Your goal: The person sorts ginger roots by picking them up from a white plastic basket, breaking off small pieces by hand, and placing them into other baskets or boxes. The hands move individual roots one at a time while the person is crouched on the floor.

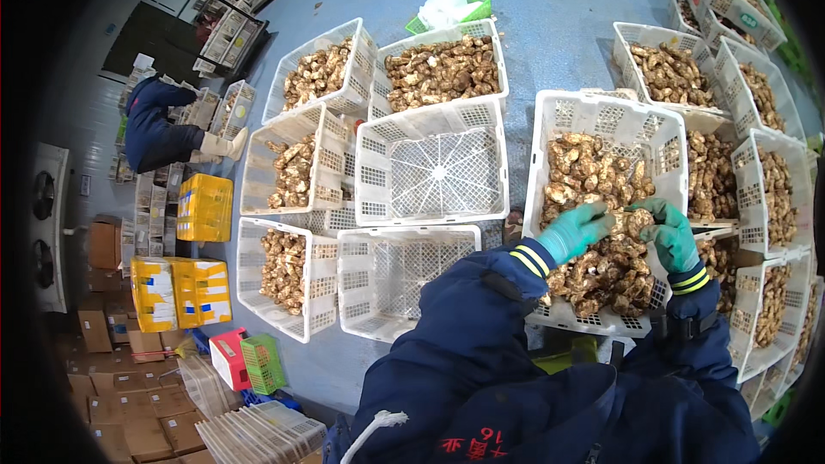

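Observation:
Both of my hands wear green gloves and are over a white plastic crate [539, 133] heaped with brown and cream knobbly mushrooms [593, 167]. My right hand [672, 239] pinches a mushroom [634, 222] between its fingers and thumb, at the right side of the heap. Close to its left, my left hand [577, 232] has its fingers curled round the other end of that mushroom, just above the pile. The gloved fingers partly hide what they grip. Further mushrooms lie under my hands and toward me in the crate.
Left of my crate stand two white crates [430, 107] with bare lattice bottoms, beside mushroom-filled crates [292, 119]. More filled crates [756, 163] are stacked at right. A green basket [477, 5] holds white plastic. Yellow boxes [204, 206] and a bending person [159, 125] are at far left.

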{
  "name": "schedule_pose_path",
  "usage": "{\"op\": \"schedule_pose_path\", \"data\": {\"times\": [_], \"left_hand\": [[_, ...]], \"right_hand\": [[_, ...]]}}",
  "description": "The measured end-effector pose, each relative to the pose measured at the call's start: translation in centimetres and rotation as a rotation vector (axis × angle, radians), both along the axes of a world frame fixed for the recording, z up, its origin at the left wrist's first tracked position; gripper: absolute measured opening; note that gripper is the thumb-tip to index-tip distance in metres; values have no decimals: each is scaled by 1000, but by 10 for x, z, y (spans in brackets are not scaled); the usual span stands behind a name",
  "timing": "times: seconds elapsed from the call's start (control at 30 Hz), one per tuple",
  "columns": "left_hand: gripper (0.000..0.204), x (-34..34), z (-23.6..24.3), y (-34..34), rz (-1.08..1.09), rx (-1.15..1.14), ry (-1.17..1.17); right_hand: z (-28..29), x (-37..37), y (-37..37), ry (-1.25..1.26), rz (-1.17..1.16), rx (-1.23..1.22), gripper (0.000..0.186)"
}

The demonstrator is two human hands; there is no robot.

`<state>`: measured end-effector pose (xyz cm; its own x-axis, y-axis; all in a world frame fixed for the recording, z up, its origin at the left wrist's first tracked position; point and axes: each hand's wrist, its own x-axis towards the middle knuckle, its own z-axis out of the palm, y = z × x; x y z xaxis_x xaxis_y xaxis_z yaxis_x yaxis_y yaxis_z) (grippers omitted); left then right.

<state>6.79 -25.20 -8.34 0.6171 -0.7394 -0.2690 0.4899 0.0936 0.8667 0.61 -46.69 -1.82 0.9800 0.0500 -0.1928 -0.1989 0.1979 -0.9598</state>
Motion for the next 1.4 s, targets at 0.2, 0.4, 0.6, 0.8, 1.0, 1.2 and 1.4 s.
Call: {"op": "schedule_pose_path", "data": {"times": [0.2, 0.4, 0.6, 0.8, 1.0, 1.2, 1.4], "left_hand": [[41, 5, -36, -7, -146, -260, 939], [33, 2, -6, -4, -29, 43, 464], [42, 0, 5, -3, 54, 119, 215], [56, 2, 13, -1, 95, 94, 265], [47, 5, 16, -6, 128, 242, 165], [37, 4, 8, -3, 52, 250, 98], [32, 0, 16, -6, 82, 178, 160]], "right_hand": [[-19, 5, 3, -21, 24, -9, 42], [-32, 4, -1, -24, 30, -8, 40], [-9, 5, 18, 8, 95, -73, 45], [-16, 1, 24, 81, 145, -100, 43], [-8, 5, 32, 70, 52, -188, 42], [-9, 6, 24, 221, 169, -248, 35], [-13, 1, 23, 118, 112, -186, 32]]}}
